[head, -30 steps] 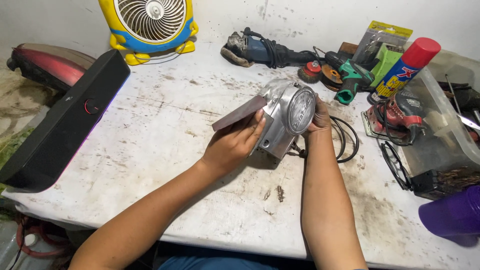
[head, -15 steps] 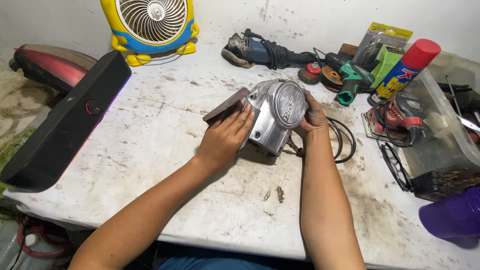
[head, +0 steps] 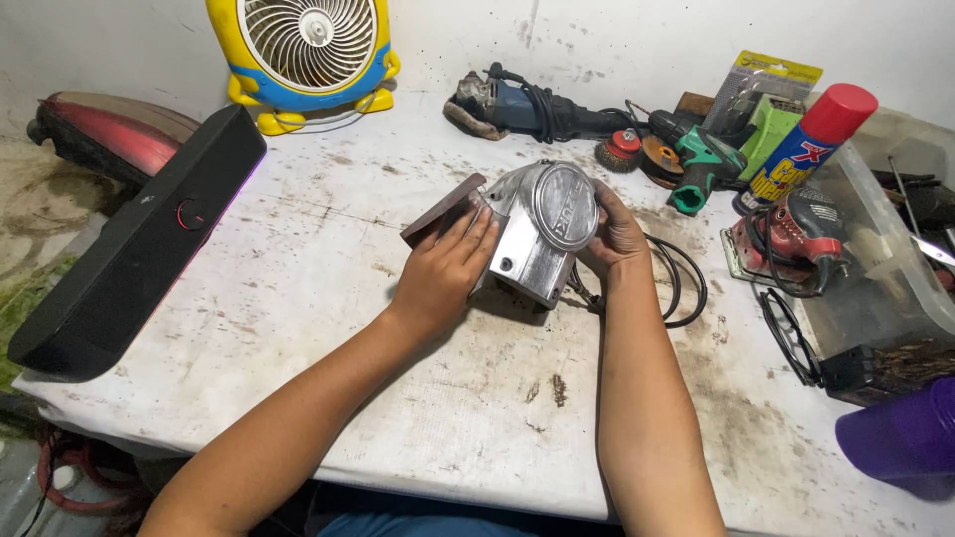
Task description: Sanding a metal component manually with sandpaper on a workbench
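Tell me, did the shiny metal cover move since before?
Yes. The metal cover slid left and a bit away from the person, toward the yellow fan, judged against the coiled black cable on the table.

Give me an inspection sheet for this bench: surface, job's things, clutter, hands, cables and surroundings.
Surface: white table, scuffed, with dark smears and specks.
Job's things: silver metal cover with a round cap, propped on the table; brown sanding sheet against its left side.
Clutter: angle grinder, wire brush wheels, green drill, spray can, red sander, clear plastic bin, purple container.
Hands: left hand presses the sanding sheet to the cover; right hand steadies the cover.
Cables: black cord looped beside the right hand.
Surroundings: yellow fan, black speaker bar, red panel.
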